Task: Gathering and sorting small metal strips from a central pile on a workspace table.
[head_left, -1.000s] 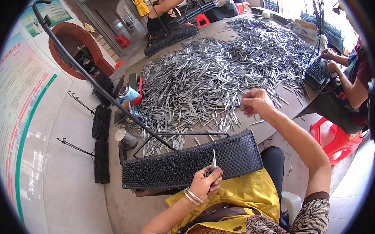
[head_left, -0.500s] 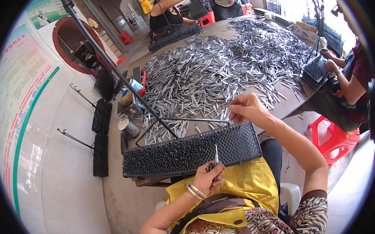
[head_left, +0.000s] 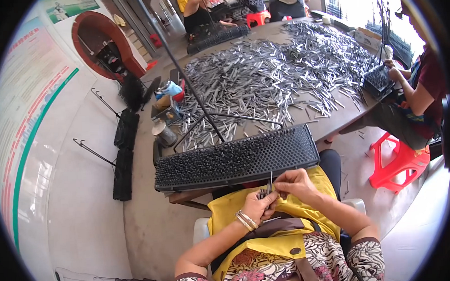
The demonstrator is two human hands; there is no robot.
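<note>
In front of me a long black perforated rack (head_left: 292,147) rests at the table's near edge. Small dark pieces stand close together in its left and middle holes, while the holes toward the right end show bare. Below the rack, my left hand (head_left: 258,208) is closed round a small bunch of thin metal rods (head_left: 271,182), some pointing up. My right hand (head_left: 297,185) is beside it, thumb and fingers pinched close to those rods. What lies between its fingertips is too small to make out. Beyond the rack spreads a large heap of loose metal rods (head_left: 262,75).
A thin black metal frame (head_left: 204,106) rises from behind the rack. A metal can (head_left: 164,133) and a box with blue cloth (head_left: 169,90) stand left on the table. At right a person works at another rack (head_left: 379,80), near a red stool (head_left: 401,161). More racks hang at the left wall.
My right hand has come down from above the rack's right end to beside my left hand. The view has shifted, so the rack appears slightly higher and farther right.
</note>
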